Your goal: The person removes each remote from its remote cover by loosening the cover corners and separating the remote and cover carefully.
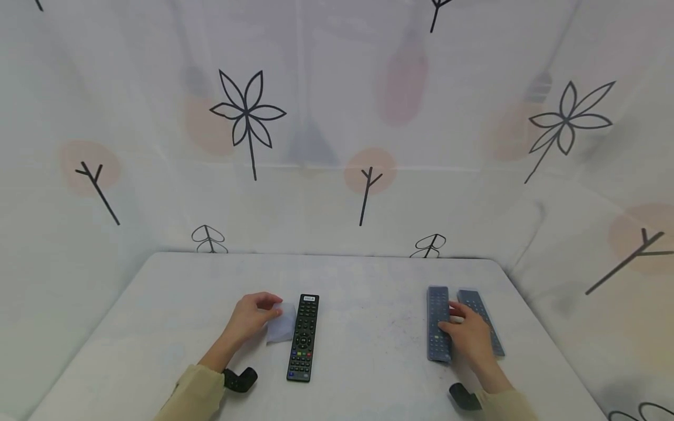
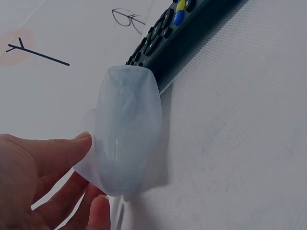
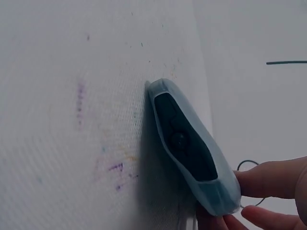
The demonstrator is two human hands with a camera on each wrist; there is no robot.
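Observation:
My left hand (image 1: 251, 316) pinches the edge of a pale, translucent soft cover (image 1: 281, 323) between thumb and fingers. In the left wrist view this cover (image 2: 127, 129) bulges like a limp pouch beside a remote. That bare black remote control (image 1: 303, 338) lies on the table just right of it, its coloured buttons facing up. My right hand (image 1: 471, 333) grips the right edge of a remote control in a bluish translucent cover (image 1: 438, 324). The right wrist view shows the end of this covered remote (image 3: 192, 143), its dark casing framed by the cover's opening.
A second covered remote (image 1: 476, 310) lies slanted at the right, partly behind my right hand. The white table (image 1: 368, 351) carries small coloured stains. A patterned white curtain (image 1: 316, 204) stands behind and at both sides. Black wrist devices (image 1: 242, 380) are worn on both wrists.

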